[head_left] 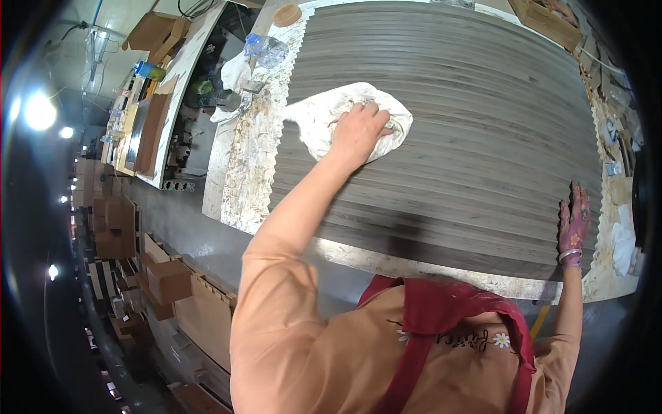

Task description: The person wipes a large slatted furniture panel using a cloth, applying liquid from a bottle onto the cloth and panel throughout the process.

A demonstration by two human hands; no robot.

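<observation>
A wide grey panel with a ribbed, wood-grain surface [448, 172] lies on a worktable in front of me. Pressed onto its left part is a crumpled white cloth [324, 124], gripped by my bare left hand [360, 131] with the fingers curled into it. My right hand [574, 221] wears a pink patterned glove and rests flat near the panel's right edge, fingers stretched forward. Only the back of that hand shows, and it holds nothing.
The worktable's pale, stained edge [241, 186] borders the panel. On its left stand a clear plastic bottle with a blue cap [267, 50] and a round tan lid [287, 15]. A cardboard box [545, 21] sits far right; cartons [170, 279] fill the floor at left.
</observation>
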